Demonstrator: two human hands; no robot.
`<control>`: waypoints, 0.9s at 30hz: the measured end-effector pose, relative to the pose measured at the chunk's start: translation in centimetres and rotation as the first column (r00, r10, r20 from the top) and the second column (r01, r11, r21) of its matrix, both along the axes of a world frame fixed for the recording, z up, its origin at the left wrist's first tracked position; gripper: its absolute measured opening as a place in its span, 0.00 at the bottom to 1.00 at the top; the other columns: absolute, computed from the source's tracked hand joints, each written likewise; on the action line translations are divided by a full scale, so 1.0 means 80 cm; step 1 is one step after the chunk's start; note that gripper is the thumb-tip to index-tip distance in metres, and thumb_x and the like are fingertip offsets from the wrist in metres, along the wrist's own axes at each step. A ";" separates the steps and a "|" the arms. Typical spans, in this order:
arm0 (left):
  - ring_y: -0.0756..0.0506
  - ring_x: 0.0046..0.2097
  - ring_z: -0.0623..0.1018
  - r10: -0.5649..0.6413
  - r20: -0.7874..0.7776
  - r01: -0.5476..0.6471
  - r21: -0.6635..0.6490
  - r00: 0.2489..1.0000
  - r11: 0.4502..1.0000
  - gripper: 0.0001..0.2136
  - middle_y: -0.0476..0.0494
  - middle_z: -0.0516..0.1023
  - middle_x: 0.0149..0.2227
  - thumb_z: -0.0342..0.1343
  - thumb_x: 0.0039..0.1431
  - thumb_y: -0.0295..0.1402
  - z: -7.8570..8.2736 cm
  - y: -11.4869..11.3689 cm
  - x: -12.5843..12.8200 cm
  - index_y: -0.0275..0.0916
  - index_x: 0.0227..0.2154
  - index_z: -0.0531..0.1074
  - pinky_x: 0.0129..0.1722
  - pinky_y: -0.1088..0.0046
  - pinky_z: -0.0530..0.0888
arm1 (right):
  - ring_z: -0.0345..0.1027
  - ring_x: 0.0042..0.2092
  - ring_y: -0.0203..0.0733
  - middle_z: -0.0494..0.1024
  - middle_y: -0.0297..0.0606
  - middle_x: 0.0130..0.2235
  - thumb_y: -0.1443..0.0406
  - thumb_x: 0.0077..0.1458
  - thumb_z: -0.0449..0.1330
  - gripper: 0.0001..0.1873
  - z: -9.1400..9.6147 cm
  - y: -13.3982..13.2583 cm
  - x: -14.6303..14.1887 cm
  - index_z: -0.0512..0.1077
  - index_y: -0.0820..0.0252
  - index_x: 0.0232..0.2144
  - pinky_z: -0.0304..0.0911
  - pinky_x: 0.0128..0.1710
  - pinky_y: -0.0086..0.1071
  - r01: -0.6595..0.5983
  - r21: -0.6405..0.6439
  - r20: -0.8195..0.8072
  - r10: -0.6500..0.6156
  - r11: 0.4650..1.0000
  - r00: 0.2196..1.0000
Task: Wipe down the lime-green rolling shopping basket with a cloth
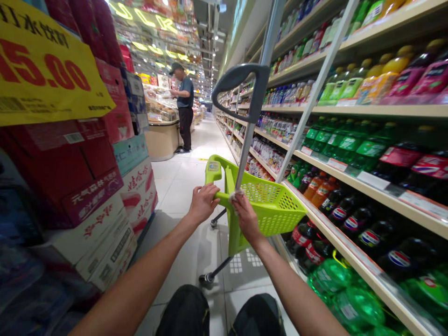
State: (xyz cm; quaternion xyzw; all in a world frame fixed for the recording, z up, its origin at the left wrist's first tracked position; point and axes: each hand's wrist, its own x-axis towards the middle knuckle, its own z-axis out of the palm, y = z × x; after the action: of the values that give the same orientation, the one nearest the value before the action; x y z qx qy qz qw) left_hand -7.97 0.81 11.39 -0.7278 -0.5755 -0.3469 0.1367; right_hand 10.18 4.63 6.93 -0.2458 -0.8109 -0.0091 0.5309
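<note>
- Left hand (204, 203), in the head view: fingers curled over the green bar at the cart's near left edge, gripping it.
- Right hand (247, 217): nearly closed, pinching a crumpled whitish cloth (234, 199) against the foot of the pole (245, 156), just beside the left hand.
- Cart (276, 212): bright green, with holes in its basket walls; it stands on the tiled floor (171, 179) near the left edge of the shelf.
- Pole: tilted, rising from the cart's near rim past the top of the view, with a dark grey loop handle (259, 88) joined to it.
- Wheels (206, 279): under the cart, on thin legs resting on the floor.
- Knees (187, 310): bent, in dark trousers, below the hands.
- Shelf (385, 110): runs along the right side; green bottles (366, 144) line a middle board near its front edge, dark cola bottles (371, 237) the board below.
- Boxes (52, 163): stacked on the left, red above white, with a yellow price sign (52, 70) across their upper part.
- Another person (185, 102): standing beyond, cap on, beside the right end of a counter (163, 142).
</note>
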 end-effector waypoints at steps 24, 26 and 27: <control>0.41 0.48 0.70 -0.065 -0.159 0.073 0.049 0.985 0.996 0.16 0.41 0.72 0.46 0.56 0.49 0.34 0.005 -0.008 0.045 0.41 0.43 0.68 0.52 0.55 0.57 | 0.59 0.54 0.37 0.71 0.40 0.48 0.77 0.47 0.45 0.24 0.051 -0.056 0.026 0.69 0.59 0.43 0.55 0.55 0.36 0.137 -0.084 0.043 -0.134 0.987 0.990; 0.41 0.46 0.70 -0.107 -0.172 0.117 0.047 0.979 0.992 0.16 0.42 0.73 0.43 0.57 0.48 0.37 0.011 -0.008 0.048 0.42 0.42 0.69 0.52 0.55 0.56 | 0.61 0.52 0.37 0.72 0.39 0.47 0.77 0.46 0.45 0.24 0.045 -0.050 0.046 0.70 0.58 0.42 0.56 0.54 0.37 0.177 -0.081 0.021 -0.176 0.981 0.984; 0.41 0.46 0.70 -0.138 -0.179 0.146 0.035 0.974 0.989 0.17 0.42 0.73 0.43 0.57 0.48 0.38 0.014 -0.007 0.047 0.41 0.42 0.68 0.53 0.56 0.56 | 0.63 0.51 0.37 0.73 0.39 0.45 0.77 0.46 0.44 0.24 0.041 -0.045 0.058 0.71 0.58 0.41 0.57 0.53 0.38 0.207 -0.092 0.006 -0.207 0.974 0.978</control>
State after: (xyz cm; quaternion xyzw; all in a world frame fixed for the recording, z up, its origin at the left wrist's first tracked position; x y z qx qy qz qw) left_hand -4.20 0.26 12.55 -0.7914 -0.4991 -0.3038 0.1795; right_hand 14.80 1.00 10.20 -0.3532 -0.7796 -0.0267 0.5165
